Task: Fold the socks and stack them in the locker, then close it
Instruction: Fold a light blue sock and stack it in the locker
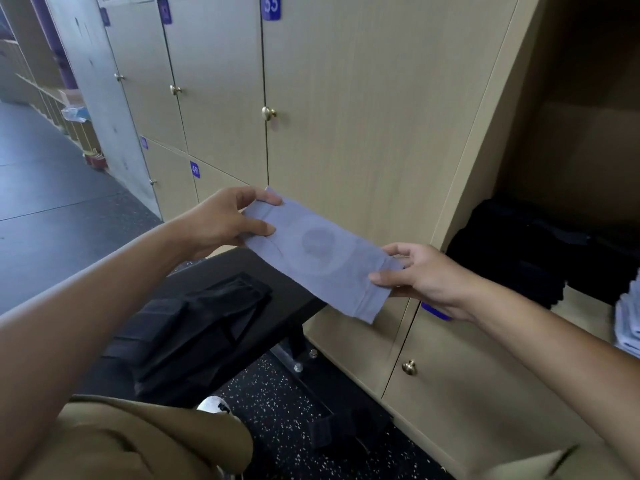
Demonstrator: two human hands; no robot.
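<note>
A light blue-grey sock (318, 252) is stretched flat in the air in front of the wooden lockers. My left hand (221, 220) pinches its far left end between thumb and fingers. My right hand (419, 275) pinches its near right end. The open locker (575, 188) is at the right; dark folded socks (540, 251) lie on its shelf, and pale folded socks (630, 320) show at the right edge. Several dark socks (194, 327) lie in a pile on the black bench below my left arm.
The black bench (277, 292) stands against the lockers, bolted to the speckled floor. Closed locker doors (363, 98) with brass knobs fill the wall ahead. My knee in tan trousers (156, 441) is at the bottom. An aisle runs off to the left.
</note>
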